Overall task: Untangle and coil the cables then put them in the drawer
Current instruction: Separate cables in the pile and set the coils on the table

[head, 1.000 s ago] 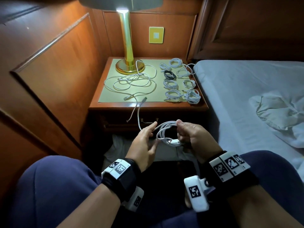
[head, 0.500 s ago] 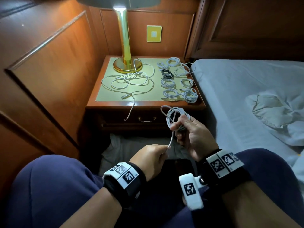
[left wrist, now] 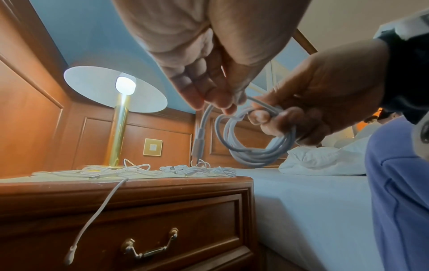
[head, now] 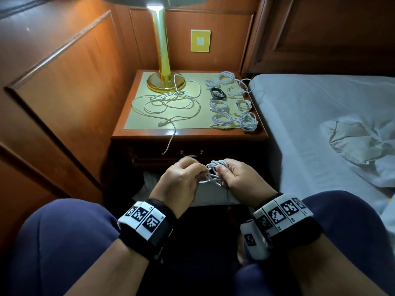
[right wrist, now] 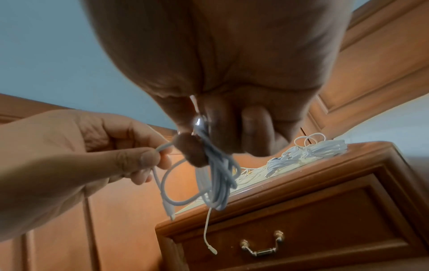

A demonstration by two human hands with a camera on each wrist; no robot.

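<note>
I hold a coiled white cable in front of the nightstand drawer, which is closed. My right hand grips the bundle of loops. My left hand pinches the cable's free end beside the coil. A loose tangle of white cable lies on the nightstand's left half, one end hanging over the front edge. Several coiled cables, one of them black, lie on its right half.
A brass lamp stands at the back of the nightstand. A bed with a crumpled white cloth borders the nightstand on the right. Wood panelling closes the left. My knees frame the hands.
The coil came down from drawer-top height to just in front of the drawer. My left hand rose from below and met the right hand at the coil, taking up the slack end.
</note>
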